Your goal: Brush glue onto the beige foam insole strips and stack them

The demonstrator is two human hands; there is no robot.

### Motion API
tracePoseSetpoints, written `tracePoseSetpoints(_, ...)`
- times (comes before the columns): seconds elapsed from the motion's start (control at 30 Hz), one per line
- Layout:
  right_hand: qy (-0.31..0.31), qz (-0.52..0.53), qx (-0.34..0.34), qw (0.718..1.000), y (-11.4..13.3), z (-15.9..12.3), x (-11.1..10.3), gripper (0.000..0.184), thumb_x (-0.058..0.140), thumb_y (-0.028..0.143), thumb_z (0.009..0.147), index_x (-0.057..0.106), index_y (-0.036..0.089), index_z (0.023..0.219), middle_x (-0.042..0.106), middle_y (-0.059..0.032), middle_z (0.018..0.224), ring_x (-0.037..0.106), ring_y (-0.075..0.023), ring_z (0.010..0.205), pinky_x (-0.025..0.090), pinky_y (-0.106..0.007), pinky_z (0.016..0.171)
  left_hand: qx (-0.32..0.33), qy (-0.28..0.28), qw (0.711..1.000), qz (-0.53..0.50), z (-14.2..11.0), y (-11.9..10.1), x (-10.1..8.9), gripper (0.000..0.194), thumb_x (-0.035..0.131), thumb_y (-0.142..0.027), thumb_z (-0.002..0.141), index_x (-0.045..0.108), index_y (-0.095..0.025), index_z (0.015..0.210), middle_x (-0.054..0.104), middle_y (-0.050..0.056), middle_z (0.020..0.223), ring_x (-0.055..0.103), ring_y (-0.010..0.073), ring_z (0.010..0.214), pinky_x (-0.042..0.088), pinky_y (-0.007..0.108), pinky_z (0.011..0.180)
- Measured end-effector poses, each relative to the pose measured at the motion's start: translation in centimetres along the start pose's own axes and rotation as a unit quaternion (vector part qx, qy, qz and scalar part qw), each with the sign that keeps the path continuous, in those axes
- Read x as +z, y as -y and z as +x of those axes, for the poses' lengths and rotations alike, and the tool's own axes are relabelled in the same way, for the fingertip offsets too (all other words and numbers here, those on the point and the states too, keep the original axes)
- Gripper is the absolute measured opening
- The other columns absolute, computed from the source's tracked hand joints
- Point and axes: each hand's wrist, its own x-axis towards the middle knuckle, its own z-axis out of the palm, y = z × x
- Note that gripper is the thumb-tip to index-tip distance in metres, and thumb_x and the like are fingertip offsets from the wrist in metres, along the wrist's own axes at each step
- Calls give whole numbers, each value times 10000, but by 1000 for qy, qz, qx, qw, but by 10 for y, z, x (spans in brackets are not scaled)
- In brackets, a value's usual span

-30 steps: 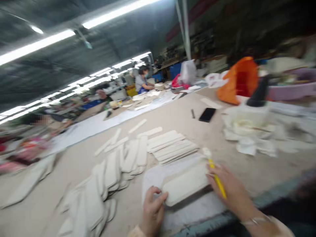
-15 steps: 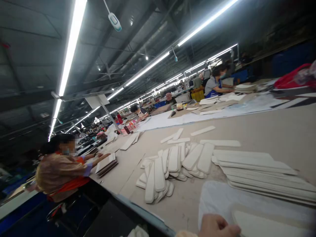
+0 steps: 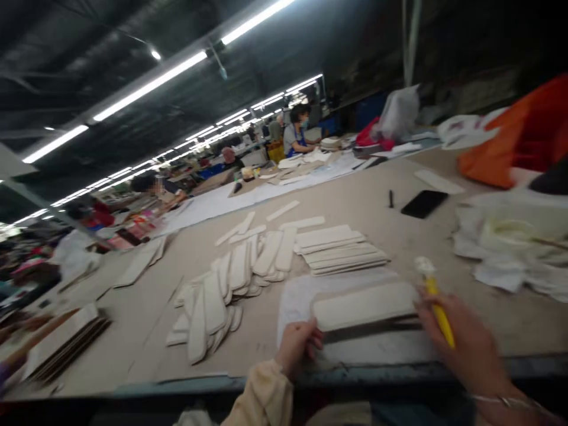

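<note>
A long off-white panel with rounded corners (image 3: 366, 305) is raised slightly at its near edge above a white sheet (image 3: 293, 296). My left hand (image 3: 299, 346) is closed on the panel's left end. At its right end, the fingers of my right hand (image 3: 461, 337) touch or pinch the corner. That same hand is wrapped round a yellow-handled brush (image 3: 441, 316), whose whitish head points away from me. Just beyond the sheet lies a stack of similar panels (image 3: 341, 251). A loose heap of smaller rounded strips (image 3: 239, 266) spreads to the left.
To the right, a pale container (image 3: 510, 234) with a stick sits among crumpled white sheets. A black phone (image 3: 425, 204) lies further back, near an orange bag (image 3: 497, 148). At the left, a co-worker's arm reaches to a stack of brown-edged panels (image 3: 66, 343). The table edge (image 3: 177, 384) runs in front.
My view has swung right, bringing the phone, the orange bag and my right hand with the brush into sight. The panel is now seen between both hands.
</note>
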Motion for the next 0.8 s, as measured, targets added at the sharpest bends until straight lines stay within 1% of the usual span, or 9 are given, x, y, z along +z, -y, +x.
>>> tracePoseSetpoints(0.03, 14, -34, -20, 999, -9, -4, 0, 188, 545, 367, 924, 609, 219, 1022, 688, -77, 935, 672, -237, 857, 505, -429, 945, 2, 7, 1000, -1, 2, 1, -1, 642, 556, -770, 627, 628, -133, 649, 597, 15, 524, 389, 60, 362, 218, 236, 421)
tracePoseSetpoints(0.1, 33, -58, -27, 997, -17, -7, 1, 168, 531, 321, 929, 580, 193, 1026, 696, -84, 980, 677, -240, 890, 480, -451, 987, 4, 12, 1000, 1, 3, 3, -4, 649, 563, -760, 648, 642, -116, 674, 612, 27, 533, 396, 57, 361, 212, 230, 422)
tracePoseSetpoints(0.2, 48, -53, -12, 997, -13, -5, 3, 135, 542, 271, 918, 556, 187, 1023, 703, -90, 1034, 678, -239, 913, 461, -470, 1011, 10, 8, 1000, 8, 1, 1, -4, 636, 592, -731, 659, 656, -99, 672, 617, 36, 531, 396, 55, 359, 213, 226, 423)
tracePoseSetpoints(0.3, 55, -40, 3, 998, -6, -2, 3, 140, 552, 251, 910, 545, 196, 1038, 702, -97, 1058, 676, -247, 944, 455, -485, 1019, 16, -1, 1000, 17, -1, -1, -3, 596, 629, -690, 659, 661, -95, 666, 616, 32, 528, 395, 53, 362, 225, 222, 425)
tracePoseSetpoints(0.43, 61, -29, 12, 998, -6, -2, 2, 149, 547, 236, 908, 540, 212, 1055, 701, -94, 1063, 680, -249, 955, 458, -498, 1018, 20, -9, 999, 33, 0, -4, -2, 551, 677, -650, 635, 655, -99, 655, 611, 23, 526, 381, 49, 363, 220, 217, 422)
tracePoseSetpoints(0.57, 71, -24, 25, 997, -6, -3, 2, 152, 537, 228, 912, 535, 219, 1063, 701, -89, 1073, 677, -254, 983, 447, -513, 1028, 26, -13, 998, 59, 0, -5, -1, 547, 656, -650, 659, 647, -104, 657, 600, 19, 525, 383, 54, 375, 222, 216, 421)
tracePoseSetpoints(0.7, 73, -20, 23, 997, -3, -1, 0, 187, 558, 222, 900, 524, 219, 1084, 698, -95, 1079, 674, -255, 985, 449, -515, 1022, 44, -16, 993, 104, -4, -7, -1, 549, 589, -657, 723, 652, -113, 683, 621, 27, 567, 403, 67, 396, 269, 225, 441)
tracePoseSetpoints(0.77, 80, -10, 16, 997, -2, 0, -1, 211, 568, 218, 891, 516, 221, 1095, 694, -94, 1088, 670, -252, 995, 454, -510, 1017, 61, -22, 989, 136, -6, -10, -5, 525, 585, -652, 732, 641, -134, 667, 603, 12, 566, 434, 89, 428, 317, 239, 470)
tracePoseSetpoints(0.8, 85, -4, 13, 996, -2, 0, -1, 216, 570, 214, 888, 513, 221, 1096, 693, -92, 1090, 667, -250, 1000, 454, -509, 1017, 75, -34, 984, 158, -6, -12, -8, 500, 599, -642, 729, 636, -146, 677, 590, 2, 571, 467, 108, 463, 354, 249, 501)
